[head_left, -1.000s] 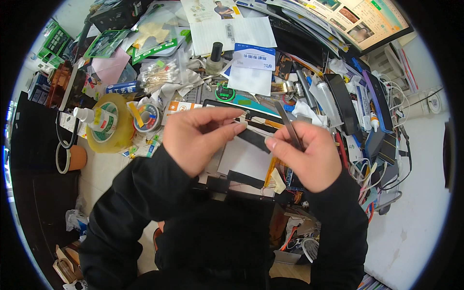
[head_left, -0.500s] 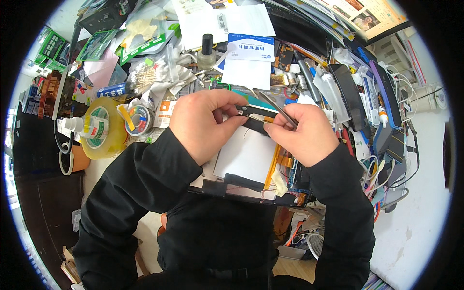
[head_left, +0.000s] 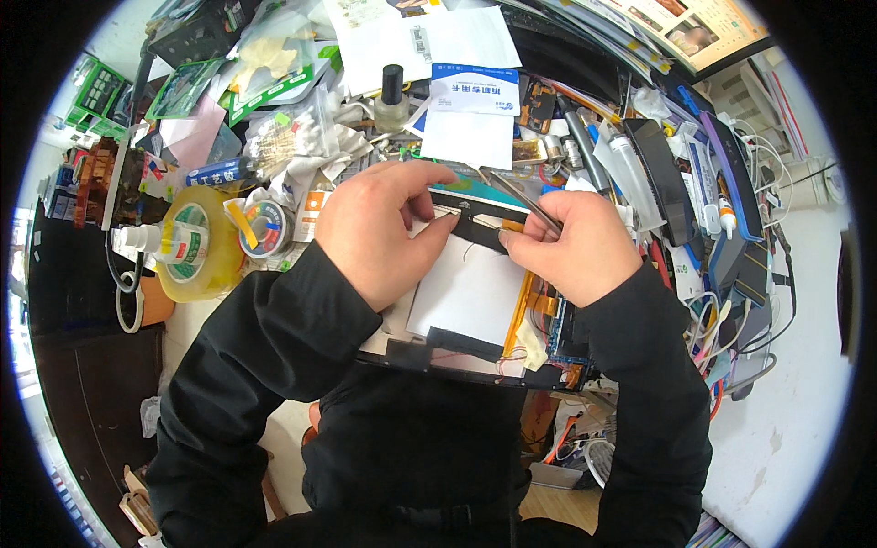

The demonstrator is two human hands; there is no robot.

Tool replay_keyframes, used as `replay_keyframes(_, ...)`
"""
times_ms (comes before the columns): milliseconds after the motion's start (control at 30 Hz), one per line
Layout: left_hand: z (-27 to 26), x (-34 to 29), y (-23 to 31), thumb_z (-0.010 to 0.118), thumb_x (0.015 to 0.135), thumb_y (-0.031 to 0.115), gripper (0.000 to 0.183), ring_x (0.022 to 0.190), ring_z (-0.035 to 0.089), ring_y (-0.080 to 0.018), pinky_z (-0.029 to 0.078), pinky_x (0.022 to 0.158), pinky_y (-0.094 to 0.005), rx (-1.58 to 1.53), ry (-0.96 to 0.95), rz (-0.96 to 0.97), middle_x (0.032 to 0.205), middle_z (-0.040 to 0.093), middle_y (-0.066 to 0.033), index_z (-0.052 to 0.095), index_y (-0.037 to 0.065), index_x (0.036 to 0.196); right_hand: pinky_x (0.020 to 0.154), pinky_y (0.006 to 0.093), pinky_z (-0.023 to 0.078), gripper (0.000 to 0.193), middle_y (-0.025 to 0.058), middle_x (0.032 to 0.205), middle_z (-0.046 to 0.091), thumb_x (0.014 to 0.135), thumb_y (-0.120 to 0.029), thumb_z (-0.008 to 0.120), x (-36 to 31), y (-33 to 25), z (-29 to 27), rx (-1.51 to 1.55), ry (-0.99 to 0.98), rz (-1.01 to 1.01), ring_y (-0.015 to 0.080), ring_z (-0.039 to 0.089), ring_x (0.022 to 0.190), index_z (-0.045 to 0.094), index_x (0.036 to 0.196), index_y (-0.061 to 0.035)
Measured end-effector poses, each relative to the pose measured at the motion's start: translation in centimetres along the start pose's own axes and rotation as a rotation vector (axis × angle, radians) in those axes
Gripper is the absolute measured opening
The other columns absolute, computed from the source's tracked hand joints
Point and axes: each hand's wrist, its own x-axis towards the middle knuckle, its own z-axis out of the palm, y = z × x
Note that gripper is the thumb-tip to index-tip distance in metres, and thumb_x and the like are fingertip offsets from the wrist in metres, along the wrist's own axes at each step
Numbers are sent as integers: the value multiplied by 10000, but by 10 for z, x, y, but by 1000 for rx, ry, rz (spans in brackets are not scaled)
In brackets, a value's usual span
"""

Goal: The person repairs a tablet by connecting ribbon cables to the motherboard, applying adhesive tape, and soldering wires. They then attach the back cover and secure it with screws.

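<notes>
head view: right fingers (head_left: 524, 248) around metal tweezers (head_left: 528, 205), left fingers (head_left: 437, 235) parted beside a black strip (head_left: 484, 230)

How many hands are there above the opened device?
2: the left hand, beside the black strip, and the right hand, holding a slim metal tool. No others show.

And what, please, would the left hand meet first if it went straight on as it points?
Probably the black strip just right of the left hand, though depth is unclear; they may touch.
</notes>
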Motion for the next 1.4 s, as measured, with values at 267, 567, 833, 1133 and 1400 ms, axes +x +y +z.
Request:
replay_keyframes(267, -11, -20, -3, 700, 752, -50, 392, 982, 684, -275, 541, 811, -367, 198, 160, 275, 1060, 700, -109, 699, 42, 1132, 617, 277, 512, 180, 87, 852, 715, 856, -30, 696, -25, -6, 9, 124, 307, -315, 126, 645, 640, 684, 1031, 9)
replay_keyframes(567, -4, -37, -8, 795, 693, 48, 552, 1192, 637, -348, 497, 954, -433, 171, -11, 591, 1261, 675, -145, 588, 10, 1203, 667, 389, 570, 381, 107, 1166, 752, 773, 52, 528, -40, 1, 19, -196, 88, -480, 302, 718, 733, 594, 1132, -57)
replay_keyframes(833, -14, -35, -8, 843, 724, 161, 598, 1214, 622, -349, 489, 989, -446, 235, -38, 576, 1272, 666, -146, 585, 24, 1246, 669, 420, 570, 320, 113, 1146, 743, 799, -3, 589, -49, 5, 10, -360, 87, -545, 317, 727, 771, 586, 1108, -82)
replay_keyframes(1133, -15, -38, -16, 840, 785, 268, 634, 1224, 604, -374, 459, 1044, -469, 293, -22, 513, 1323, 638, -192, 608, 38, 1328, 667, 361, 576, 302, 91, 1267, 727, 744, 20, 618, -61, 12, 9, -411, 71, -509, 246, 731, 747, 588, 1028, -78)
replay_keyframes(1400, -22, -37, -13, 795, 842, 320, 600, 1317, 556, -382, 429, 1088, -480, 328, -62, 516, 1402, 601, -191, 604, 29, 1331, 650, 445, 565, 230, 157, 1283, 702, 812, -50, 628, -63, 14, 8, -324, 92, -515, 341, 725, 779, 555, 1025, -98)
